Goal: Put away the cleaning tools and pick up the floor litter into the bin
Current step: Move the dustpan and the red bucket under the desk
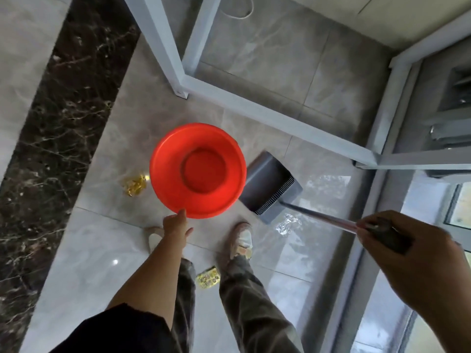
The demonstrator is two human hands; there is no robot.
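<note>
Head view: left hand [177,226] pinches the near rim of red basin [198,170], thumb on top. Right hand [407,250] curled tight round the handle [331,220] of dustpan [270,187], pan just right of basin. Floor litter: gold wrapper [135,186] left of basin, yellow wrapper [207,277] between shoes [242,238], foil [288,225] beside dustpan.

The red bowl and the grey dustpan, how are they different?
The red bowl is round and bright; the grey dustpan is boxy and dull. The red bowl has no handle, so the left hand pinches its rim; the grey dustpan has a long pole, gripped by the right hand. Both look empty, and both are being held.
</note>
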